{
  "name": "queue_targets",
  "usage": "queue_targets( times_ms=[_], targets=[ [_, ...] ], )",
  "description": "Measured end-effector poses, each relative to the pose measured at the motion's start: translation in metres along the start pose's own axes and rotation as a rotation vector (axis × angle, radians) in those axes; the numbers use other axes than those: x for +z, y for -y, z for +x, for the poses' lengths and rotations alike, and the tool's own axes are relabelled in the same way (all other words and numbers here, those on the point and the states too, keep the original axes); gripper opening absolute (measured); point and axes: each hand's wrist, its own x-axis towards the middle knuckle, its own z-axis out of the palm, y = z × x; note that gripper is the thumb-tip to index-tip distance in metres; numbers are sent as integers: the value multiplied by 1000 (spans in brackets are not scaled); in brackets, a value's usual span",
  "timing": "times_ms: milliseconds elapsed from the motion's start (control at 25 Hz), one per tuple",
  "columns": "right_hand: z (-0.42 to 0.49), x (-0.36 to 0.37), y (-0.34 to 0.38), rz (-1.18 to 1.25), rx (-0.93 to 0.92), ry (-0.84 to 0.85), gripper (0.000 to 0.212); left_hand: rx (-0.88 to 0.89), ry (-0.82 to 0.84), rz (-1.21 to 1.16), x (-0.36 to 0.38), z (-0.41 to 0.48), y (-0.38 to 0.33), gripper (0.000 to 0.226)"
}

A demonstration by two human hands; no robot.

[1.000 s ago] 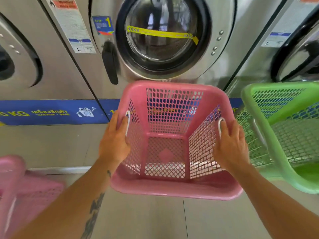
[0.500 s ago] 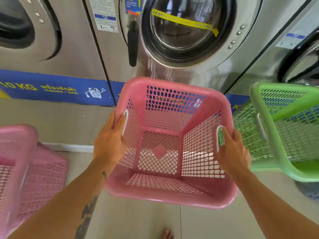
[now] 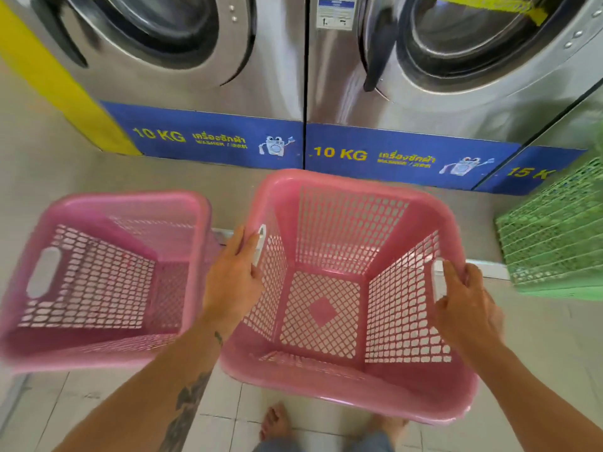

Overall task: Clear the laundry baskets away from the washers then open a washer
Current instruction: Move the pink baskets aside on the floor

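I hold an empty pink laundry basket (image 3: 346,203) off the floor in front of the washers. My left hand (image 3: 233,282) grips its left handle slot and my right hand (image 3: 463,305) grips its right handle slot. A second pink basket (image 3: 98,278), also empty, is just left of it, close to my left forearm. A green basket (image 3: 554,230) stands at the right edge, partly cut off. Two steel 10 KG washers fill the top: the left washer (image 3: 182,37) and the right washer (image 3: 473,44), whose round door is closed, with a dark handle (image 3: 375,60) at its left.
A blue band (image 3: 228,138) with "10 KG" labels runs along the washer bases on a raised concrete step. A yellow strip (image 3: 49,79) stands at the far left. My bare feet (image 3: 277,422) are on the tiled floor below the basket.
The held pink basket has moved left and back from the washers. The second pink basket has come fully into view on the left, and the green basket has slid toward the right edge.
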Motion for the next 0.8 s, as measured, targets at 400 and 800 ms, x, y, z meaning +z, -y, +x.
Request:
queue_targets(
  times_ms=[400,800],
  targets=[
    [-2,81,23,-56,42,136,53,-145,107,-183,81,-24,64,72],
    [-16,83,11,188,62,360,80,-242,274,-242,72,-28,60,64]
  ],
)
